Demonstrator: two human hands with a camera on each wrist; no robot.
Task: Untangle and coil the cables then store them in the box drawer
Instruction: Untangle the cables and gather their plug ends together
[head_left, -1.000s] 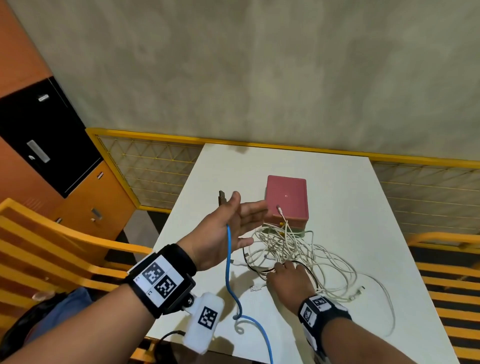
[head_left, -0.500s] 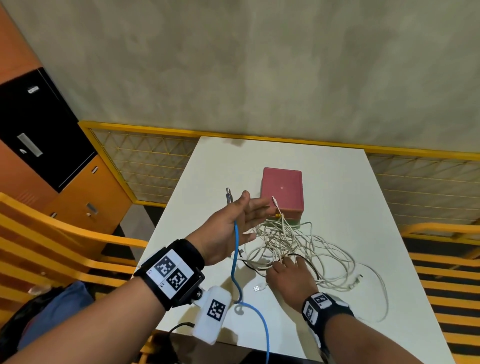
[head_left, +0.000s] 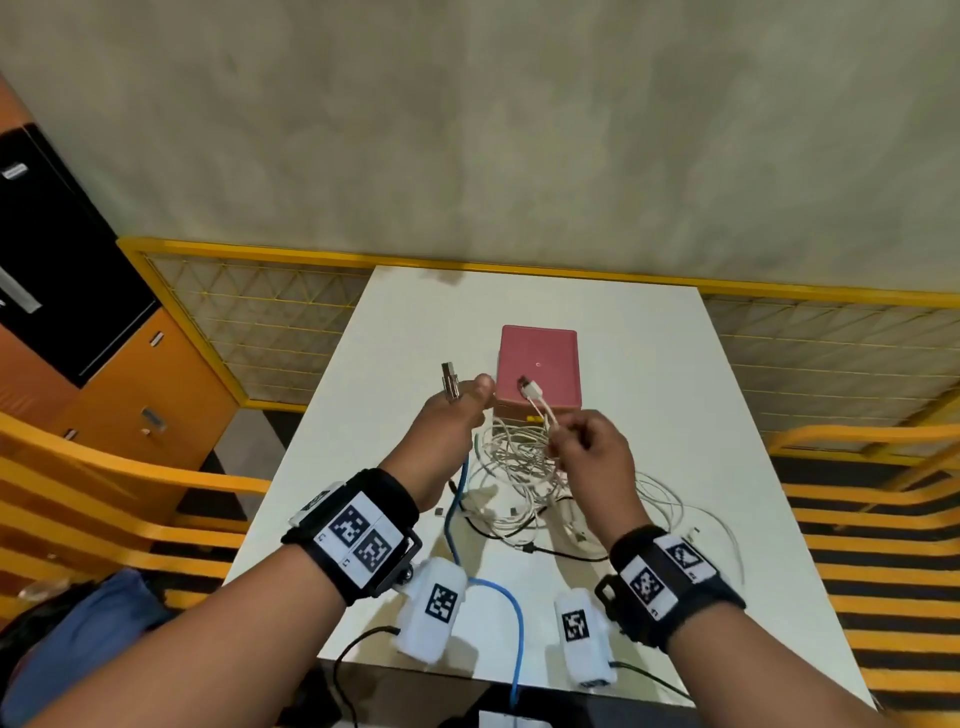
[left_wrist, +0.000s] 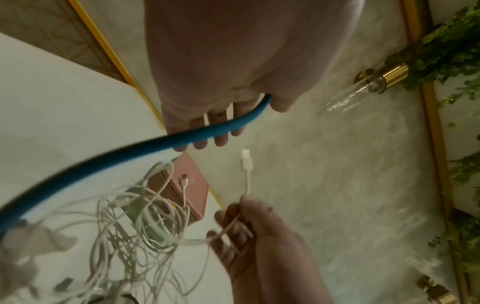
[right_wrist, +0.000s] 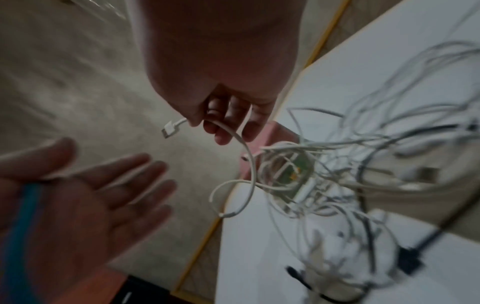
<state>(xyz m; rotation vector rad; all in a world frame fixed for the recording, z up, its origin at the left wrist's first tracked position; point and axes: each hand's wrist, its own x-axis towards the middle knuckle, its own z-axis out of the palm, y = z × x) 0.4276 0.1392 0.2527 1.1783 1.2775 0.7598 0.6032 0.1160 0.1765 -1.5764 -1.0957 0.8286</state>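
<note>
Two hands work above a white table (head_left: 649, 364), with the pink box (head_left: 538, 366) as the fixed mark. Left of the box, the left hand (head_left: 451, 415) is raised with fingers (right_wrist: 135, 170) spread flat; the blue cable (head_left: 511, 613) is caught between thumb and palm, its metal plug (head_left: 450, 381) poking up past the thumb and its length trailing down toward the person's body. In front of the box, the tangle of white cables (head_left: 524, 467) lies heaped on the table. Just right of it, the right hand (head_left: 592, 447) pinches one white cable below its connector (head_left: 531, 388), which points up and over the box top. That cable runs down from the pinch into the tangle, so freeing it likely means drawing up and away from the box; the right hand is nearer. The box appears closed.
</note>
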